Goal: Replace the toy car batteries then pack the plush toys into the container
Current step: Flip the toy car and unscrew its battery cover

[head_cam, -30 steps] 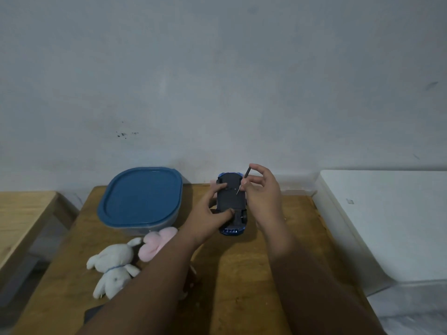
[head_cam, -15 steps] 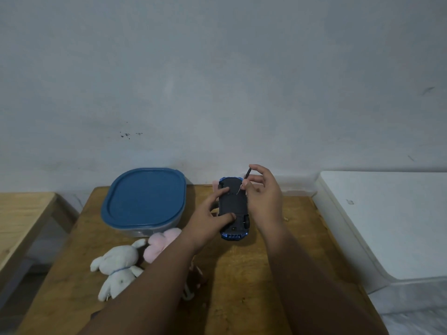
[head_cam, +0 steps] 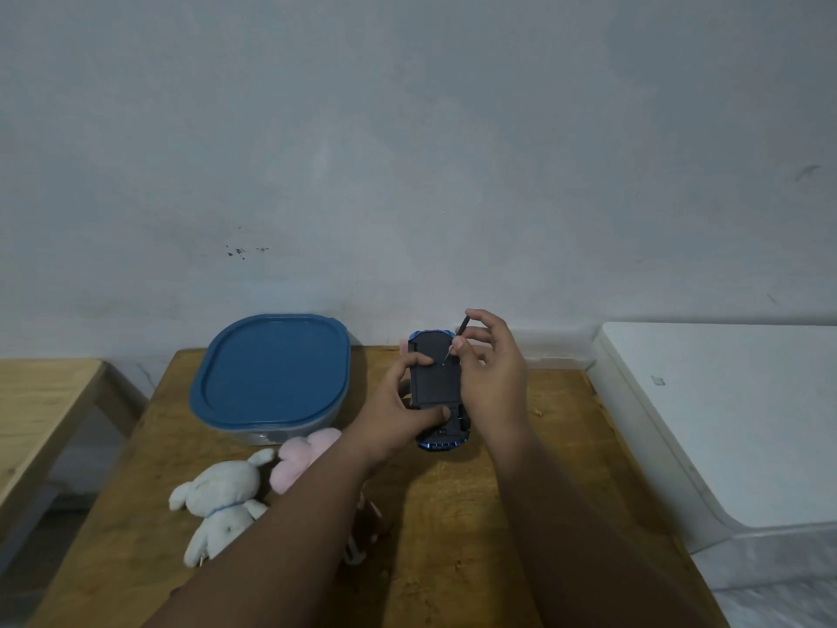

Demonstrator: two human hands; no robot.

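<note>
Where the two forearms enter from the bottom edge, the wooden table (head_cam: 453, 537) carries a white plush rabbit (head_cam: 222, 500) nearest the viewer, with a pink plush toy (head_cam: 303, 451) just beyond it, touching the rabbit's ear and partly hidden by the left forearm. Farther in, the toy car (head_cam: 437, 387) lies upside down, its dark underside facing up and its blue body showing at both ends. The left hand (head_cam: 398, 419) is clamped on the car's left side, thumb pressed across the near part of the underside. The right hand (head_cam: 491, 373) has its fingertips pinched together on a thin screwdriver (head_cam: 455, 344), whose tip meets the far half of the underside. To the left of the car, beyond the plush toys, stands the container (head_cam: 271, 428), closed by its blue lid (head_cam: 271, 369). Behind everything rises a grey wall (head_cam: 407, 151); a white surface (head_cam: 724, 414) lies to the right.
</note>
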